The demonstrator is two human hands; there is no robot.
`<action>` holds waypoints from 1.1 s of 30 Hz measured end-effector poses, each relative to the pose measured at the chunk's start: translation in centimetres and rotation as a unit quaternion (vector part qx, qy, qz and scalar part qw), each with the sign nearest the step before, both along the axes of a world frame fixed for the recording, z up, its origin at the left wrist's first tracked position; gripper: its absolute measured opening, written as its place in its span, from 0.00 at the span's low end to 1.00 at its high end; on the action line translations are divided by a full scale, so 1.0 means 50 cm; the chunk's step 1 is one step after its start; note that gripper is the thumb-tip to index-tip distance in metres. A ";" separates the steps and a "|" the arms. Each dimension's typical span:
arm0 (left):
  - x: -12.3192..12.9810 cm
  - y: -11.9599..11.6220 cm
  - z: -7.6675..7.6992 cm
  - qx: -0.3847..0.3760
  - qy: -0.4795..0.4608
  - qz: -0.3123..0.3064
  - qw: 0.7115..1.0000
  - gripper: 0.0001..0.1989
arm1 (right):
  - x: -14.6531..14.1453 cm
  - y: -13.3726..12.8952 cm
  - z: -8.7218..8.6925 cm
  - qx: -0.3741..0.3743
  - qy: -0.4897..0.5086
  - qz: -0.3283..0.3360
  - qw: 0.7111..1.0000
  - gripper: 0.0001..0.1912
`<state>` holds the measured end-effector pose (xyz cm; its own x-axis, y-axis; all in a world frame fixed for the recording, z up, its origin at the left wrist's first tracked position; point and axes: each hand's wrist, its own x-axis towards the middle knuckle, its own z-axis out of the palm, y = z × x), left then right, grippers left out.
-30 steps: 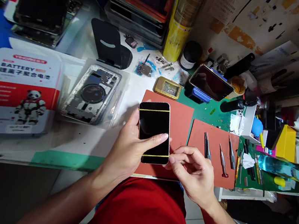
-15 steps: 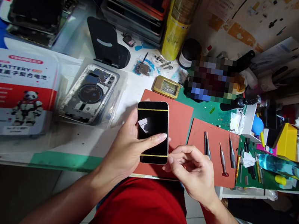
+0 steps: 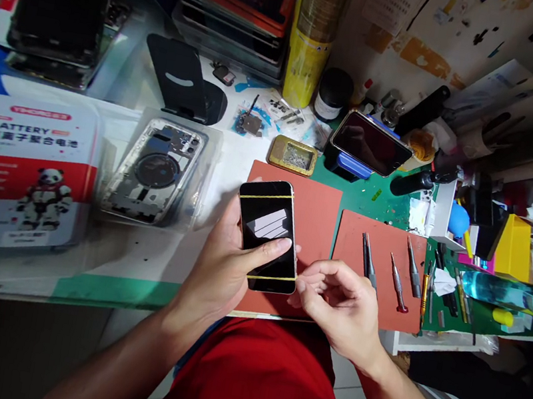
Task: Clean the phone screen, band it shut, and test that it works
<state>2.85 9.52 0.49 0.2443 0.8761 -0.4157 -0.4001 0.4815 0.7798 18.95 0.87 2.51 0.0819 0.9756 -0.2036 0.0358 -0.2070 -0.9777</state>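
My left hand (image 3: 221, 260) is wrapped around a phone (image 3: 271, 217) from its left side, with the thumb lying across the dark screen. Two thin yellow rubber bands (image 3: 267, 196) cross the phone, one near the top and one near the bottom. At the phone's lower right corner, my right hand (image 3: 343, 306) has thumb and forefinger closed by the end of the lower band. Whether those fingertips grip the band is too small to tell. Below the phone lies a reddish-brown mat (image 3: 317, 214).
Screwdrivers (image 3: 399, 284) and tweezers (image 3: 369, 259) lie on a second mat (image 3: 348, 239) to the right. An opened phone housing (image 3: 155, 168) and a battery box (image 3: 27, 175) are at left. Behind stand a small tin (image 3: 292, 155), a propped phone (image 3: 371, 142) and a yellow can (image 3: 310, 51).
The view has shifted slightly, and the white reflection on the held phone's screen is larger and has moved right. Both hands keep nearly the same pose.
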 end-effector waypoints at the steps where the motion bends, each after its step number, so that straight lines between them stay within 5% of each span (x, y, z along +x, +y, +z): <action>1: 0.000 0.000 -0.001 0.001 0.000 0.000 1.000 0.36 | -0.001 -0.001 -0.001 0.003 -0.007 -0.002 1.000 0.03; 13: 0.001 0.001 0.004 0.006 -0.022 0.034 0.999 0.36 | -0.023 -0.013 -0.006 -0.005 0.038 -0.038 0.999 0.06; 22: 0.001 0.003 -0.015 0.009 -0.049 0.083 0.995 0.37 | -0.064 -0.030 -0.005 0.094 -0.120 -0.066 0.986 0.09; 33: 0.006 0.002 -0.009 -0.004 -0.054 0.085 0.995 0.38 | -0.069 -0.018 0.005 0.136 -0.165 -0.076 0.974 0.08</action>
